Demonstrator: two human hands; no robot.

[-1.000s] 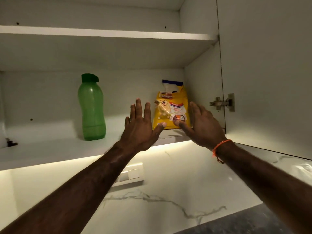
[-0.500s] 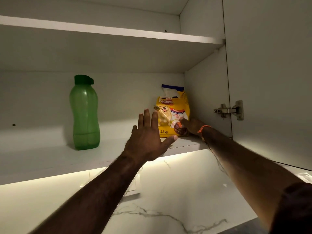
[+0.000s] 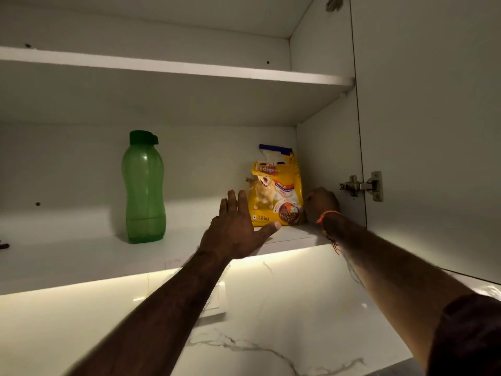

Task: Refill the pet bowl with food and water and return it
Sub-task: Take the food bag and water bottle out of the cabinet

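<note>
My right hand (image 3: 321,203) has gone deeper into the cupboard since a second ago: it was hovering in front of the dog food bag (image 3: 276,191) then, and now it sits against the bag's right side, wedged between the bag and the cupboard wall, knuckles toward me. The fingers curl round behind the bag, so I judge it has taken hold, though the fingertips are hidden. My left hand (image 3: 238,229) has closed in too, but it holds nothing; its fingers are spread straight, just in front of the bag's lower left corner, thumb at the bag's base. The bag itself stands upright on the lower shelf (image 3: 81,256), as before, hard against the right wall, with the green bottle (image 3: 143,188) well to its left. So the food is nearly in hand; the pet bowl isn't in view, and filling hasn't begun.
</note>
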